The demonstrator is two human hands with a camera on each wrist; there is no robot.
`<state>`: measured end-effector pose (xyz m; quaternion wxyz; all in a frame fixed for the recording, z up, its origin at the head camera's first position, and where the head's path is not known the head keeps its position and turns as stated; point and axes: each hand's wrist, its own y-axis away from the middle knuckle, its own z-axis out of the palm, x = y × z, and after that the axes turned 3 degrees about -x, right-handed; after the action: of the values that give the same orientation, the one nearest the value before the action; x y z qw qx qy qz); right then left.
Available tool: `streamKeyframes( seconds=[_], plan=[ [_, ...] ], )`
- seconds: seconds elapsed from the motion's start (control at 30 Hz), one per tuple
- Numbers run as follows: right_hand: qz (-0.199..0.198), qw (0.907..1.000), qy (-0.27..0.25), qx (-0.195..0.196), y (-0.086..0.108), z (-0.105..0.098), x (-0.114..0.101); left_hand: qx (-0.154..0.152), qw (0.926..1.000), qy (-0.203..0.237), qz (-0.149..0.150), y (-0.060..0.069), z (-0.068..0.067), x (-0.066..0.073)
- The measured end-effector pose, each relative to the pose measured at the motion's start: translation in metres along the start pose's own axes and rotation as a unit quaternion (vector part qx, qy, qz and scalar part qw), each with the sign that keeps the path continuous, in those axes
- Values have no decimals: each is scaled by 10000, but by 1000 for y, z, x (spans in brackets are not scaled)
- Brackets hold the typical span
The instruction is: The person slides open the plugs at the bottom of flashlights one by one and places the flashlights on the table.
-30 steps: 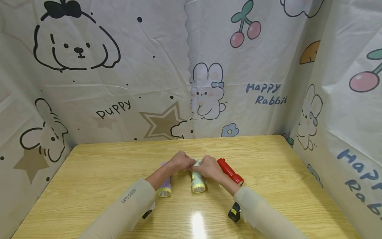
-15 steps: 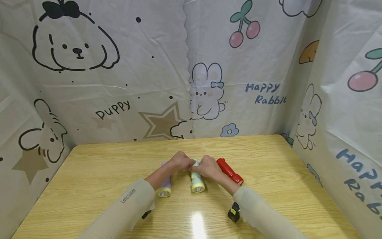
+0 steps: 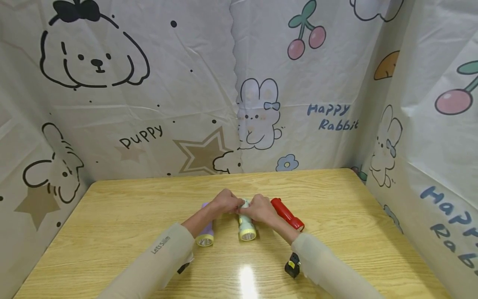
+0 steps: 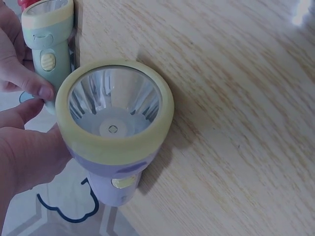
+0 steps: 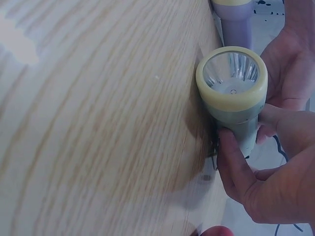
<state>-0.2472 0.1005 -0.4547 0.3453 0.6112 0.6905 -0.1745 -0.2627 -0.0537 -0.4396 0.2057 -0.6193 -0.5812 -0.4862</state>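
Note:
A mint-green flashlight (image 3: pixel 246 226) with a yellow rim lies on the table between both hands, lens facing the person. My right hand (image 3: pixel 261 208) grips its body, thumb across the top; in the right wrist view its fingers curl round the flashlight (image 5: pixel 231 105) from below the head. At the tail end, my left hand (image 3: pixel 225 202) pinches with its fingertips; in the left wrist view its thumb and finger meet at the green flashlight's (image 4: pixel 51 64) end. Just what the left fingers hold there is hidden.
A purple flashlight (image 3: pixel 205 238) lies beside the left forearm, partly covered by it. Right of the right hand is a red flashlight (image 3: pixel 287 214). The wooden table (image 3: pixel 130 220) meets patterned cloth walls behind and at both sides.

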Motion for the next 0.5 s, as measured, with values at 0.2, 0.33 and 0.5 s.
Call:
streamKeyframes(
  seconds=[0.2,0.33,0.5],
  plan=[
    [-111,9999,11,-19,1,0,-1,83,9999,-103,-74,0,1,0],
    [-142,9999,25,19,1,0,-2,91,9996,-220,-121,-1,0,0],
    [-155,9998,74,43,1,1,0,116,9989,-419,-177,-3,0,0]
  ],
)
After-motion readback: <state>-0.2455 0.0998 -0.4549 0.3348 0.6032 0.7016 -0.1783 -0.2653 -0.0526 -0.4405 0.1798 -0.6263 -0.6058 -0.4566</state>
